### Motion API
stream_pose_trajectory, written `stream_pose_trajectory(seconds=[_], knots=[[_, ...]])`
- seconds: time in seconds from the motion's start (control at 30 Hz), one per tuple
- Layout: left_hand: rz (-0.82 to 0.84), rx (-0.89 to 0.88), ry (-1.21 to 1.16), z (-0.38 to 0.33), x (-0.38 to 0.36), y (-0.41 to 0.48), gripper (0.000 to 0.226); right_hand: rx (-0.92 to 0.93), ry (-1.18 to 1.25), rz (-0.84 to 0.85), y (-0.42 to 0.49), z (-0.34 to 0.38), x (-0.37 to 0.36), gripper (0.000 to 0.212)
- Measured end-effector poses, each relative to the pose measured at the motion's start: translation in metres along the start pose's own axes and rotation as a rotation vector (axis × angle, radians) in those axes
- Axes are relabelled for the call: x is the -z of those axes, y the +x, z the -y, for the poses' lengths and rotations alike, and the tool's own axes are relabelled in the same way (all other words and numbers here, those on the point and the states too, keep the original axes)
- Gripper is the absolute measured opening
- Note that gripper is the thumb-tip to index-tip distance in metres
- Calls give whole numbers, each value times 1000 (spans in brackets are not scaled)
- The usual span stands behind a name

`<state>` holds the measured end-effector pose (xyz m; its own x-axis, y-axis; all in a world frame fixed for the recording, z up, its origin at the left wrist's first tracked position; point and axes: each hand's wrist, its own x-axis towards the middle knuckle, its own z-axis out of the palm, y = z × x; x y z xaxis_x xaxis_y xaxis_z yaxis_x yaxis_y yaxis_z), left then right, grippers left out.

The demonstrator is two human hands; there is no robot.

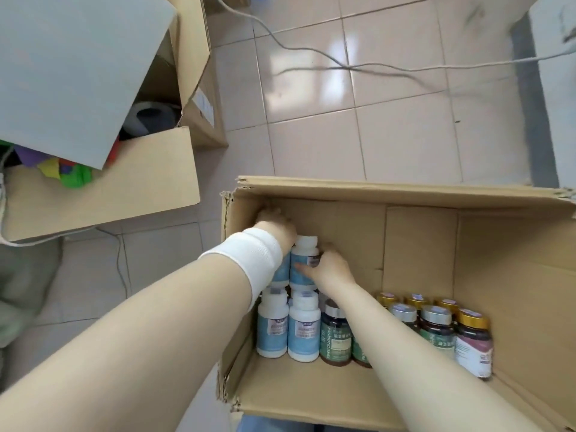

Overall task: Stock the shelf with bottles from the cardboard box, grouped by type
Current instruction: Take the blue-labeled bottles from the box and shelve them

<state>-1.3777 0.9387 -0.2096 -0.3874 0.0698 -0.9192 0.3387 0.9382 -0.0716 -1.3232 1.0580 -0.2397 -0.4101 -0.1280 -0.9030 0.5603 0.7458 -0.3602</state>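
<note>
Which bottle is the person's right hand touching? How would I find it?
Look in the open cardboard box on the tiled floor, at its left side. White bottles with blue labels stand there; the right hand rests on the far one. Its neighbours to the right are dark bottles with silver or gold caps.

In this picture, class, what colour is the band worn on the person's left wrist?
White. The wristband shows plainly in the head view, just behind the left hand.

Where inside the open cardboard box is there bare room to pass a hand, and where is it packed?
The cardboard box is bare on its right side, between the gold-capped bottles and the right wall, and along the far wall. The near left corner is crowded: white bottles touch green-labelled dark ones, with both hands, left and right, among the white bottles.
</note>
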Motion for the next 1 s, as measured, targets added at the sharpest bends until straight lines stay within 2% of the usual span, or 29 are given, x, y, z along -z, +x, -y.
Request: stream_pose_trajectory(seconds=[0.07,0.13,0.27,0.33,0.47,0.57,0.77,0.9,1.0], knots=[[39,-11,-89,2,3,3,43,-8,133,22,3,-3,3,58],[38,-18,-259,4,4,3,46,-6,226,23,0,-9,10,50],[-47,24,-581,-4,0,4,58,1,356,-105,-9,-23,26,30],[-71,58,-731,-10,-9,1,64,-3,395,-163,-16,-31,36,31],[-108,53,-962,-15,-14,-16,62,-7,459,-224,-36,-44,61,40],[-234,-60,-1027,-21,4,-49,57,43,507,-263,-66,-46,81,45],[-491,-358,-1393,-36,61,-165,40,149,712,-309,-177,-40,117,28],[-459,-597,-1591,-60,79,-260,44,234,835,-417,-288,-43,125,26],[-413,-750,-1641,-85,80,-322,40,329,941,-545,-364,-51,114,22]])
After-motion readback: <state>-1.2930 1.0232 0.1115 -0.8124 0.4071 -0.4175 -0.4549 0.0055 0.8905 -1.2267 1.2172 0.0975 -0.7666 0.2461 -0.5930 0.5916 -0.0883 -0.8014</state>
